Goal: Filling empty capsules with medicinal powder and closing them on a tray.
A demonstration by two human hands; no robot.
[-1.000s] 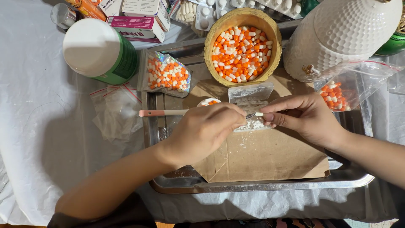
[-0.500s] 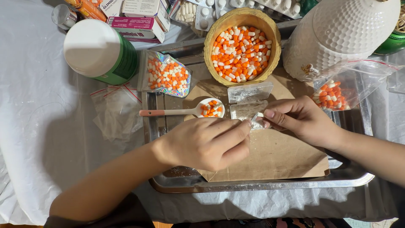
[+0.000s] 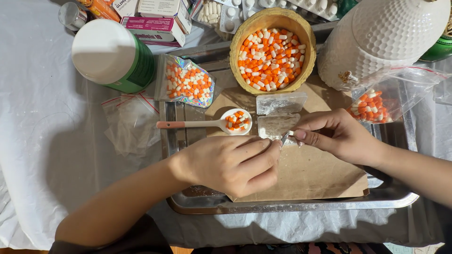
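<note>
Two hands pinching a small clear pouch over a metal tray.

The left hand (image 3: 233, 162) lies knuckles-up, fingers curled, its fingertips closed on the near edge of the small clear pouch (image 3: 277, 126); the right hand (image 3: 336, 136) pinches the same edge from the other side. The metal tray (image 3: 292, 206) sits on a white cloth, lined with brown paper (image 3: 310, 174). The pouch lies flat at the tray's middle, its long axis running toward the capsule bowl (image 3: 272, 49) at the far edge.

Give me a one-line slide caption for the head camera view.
Both hands, left hand and right hand, pinch a small clear bag over brown paper beside a bowl of orange-white capsules.
</note>
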